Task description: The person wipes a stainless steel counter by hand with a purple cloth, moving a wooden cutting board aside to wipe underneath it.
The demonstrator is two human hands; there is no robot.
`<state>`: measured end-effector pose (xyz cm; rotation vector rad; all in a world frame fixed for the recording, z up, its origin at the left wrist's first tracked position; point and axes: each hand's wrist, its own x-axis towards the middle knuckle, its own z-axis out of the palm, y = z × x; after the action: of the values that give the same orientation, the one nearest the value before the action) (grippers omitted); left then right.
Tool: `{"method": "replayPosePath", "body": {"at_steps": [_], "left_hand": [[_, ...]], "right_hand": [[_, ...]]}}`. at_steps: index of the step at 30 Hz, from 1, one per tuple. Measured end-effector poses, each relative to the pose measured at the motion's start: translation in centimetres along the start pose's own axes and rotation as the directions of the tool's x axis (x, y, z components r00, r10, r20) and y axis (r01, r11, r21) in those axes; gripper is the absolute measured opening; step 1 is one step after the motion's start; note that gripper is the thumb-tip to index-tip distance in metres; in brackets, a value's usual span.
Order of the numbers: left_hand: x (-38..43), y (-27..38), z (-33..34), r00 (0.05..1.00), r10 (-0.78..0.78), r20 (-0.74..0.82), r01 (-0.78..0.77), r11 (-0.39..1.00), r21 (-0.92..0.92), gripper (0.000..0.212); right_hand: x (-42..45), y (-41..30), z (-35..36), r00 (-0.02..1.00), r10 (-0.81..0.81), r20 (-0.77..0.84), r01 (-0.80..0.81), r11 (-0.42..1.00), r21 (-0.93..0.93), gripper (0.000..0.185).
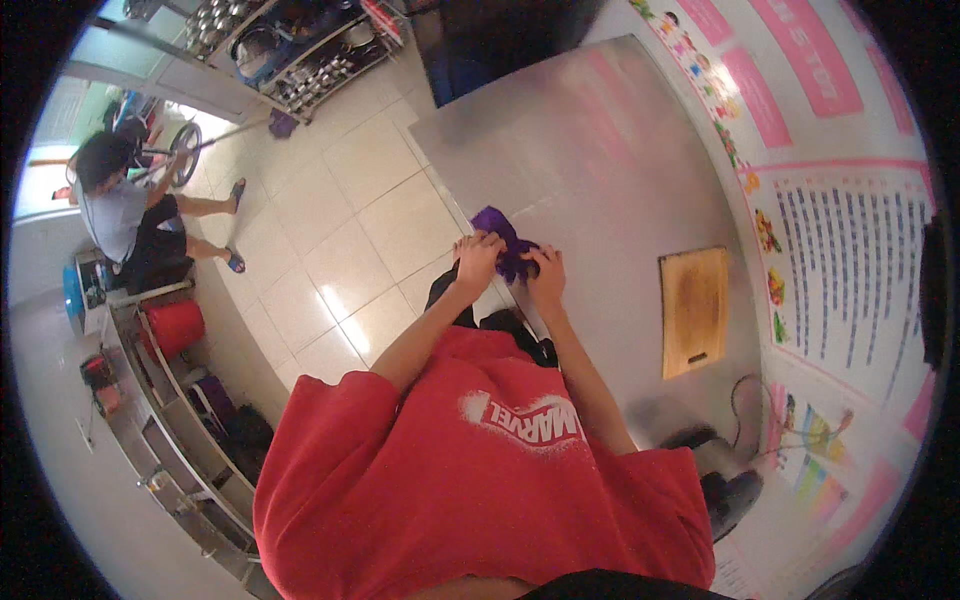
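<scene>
A crumpled purple cloth [514, 264] lies at the near edge of a metal-topped table [570, 187], with both hands on it. My left hand [478, 262] grips the cloth's left side, fingers curled over it close to the table edge. On the right side of the same cloth, the bent fingers of my right hand [547, 271] are closed into its folds. Part of the cloth is hidden under the fingers. To the right of my right hand, a wooden cutting board [694, 311] with a handle slot rests on the tabletop.
Another person [124, 202] sits at the left, holding a long pole. A rack of metal pots [315, 79] stands beyond the tiled floor [352, 247]. A dark cabinet [495, 52] adjoins the table's far end. Posters [840, 255] cover the right wall; a cord [739, 405] hangs near it.
</scene>
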<state>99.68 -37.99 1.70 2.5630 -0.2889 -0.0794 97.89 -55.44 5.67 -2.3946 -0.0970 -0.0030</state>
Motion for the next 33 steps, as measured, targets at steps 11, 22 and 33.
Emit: {"method": "replayPosePath", "body": {"at_steps": [11,22,33], "left_hand": [[-9.6,9.5,6.1,0.908,0.36,0.212,-0.343,0.932,-0.113,0.037],[-5.6,6.7,1.4,0.986,0.098,0.131,-0.096,0.995,-0.024,0.042],[5.2,-4.4,-5.9,0.984,-0.107,-0.14,0.098,0.993,-0.068,0.035]], "right_hand": [[-17.3,6.6,-7.3,0.988,0.153,0.028,-0.155,0.982,0.106,0.045],[-8.1,4.8,-3.6,0.996,-0.091,0.005,0.09,0.988,0.123,0.043],[8.8,-2.8,4.3,0.974,-0.185,0.134,0.187,0.982,0.0,0.036]]}}
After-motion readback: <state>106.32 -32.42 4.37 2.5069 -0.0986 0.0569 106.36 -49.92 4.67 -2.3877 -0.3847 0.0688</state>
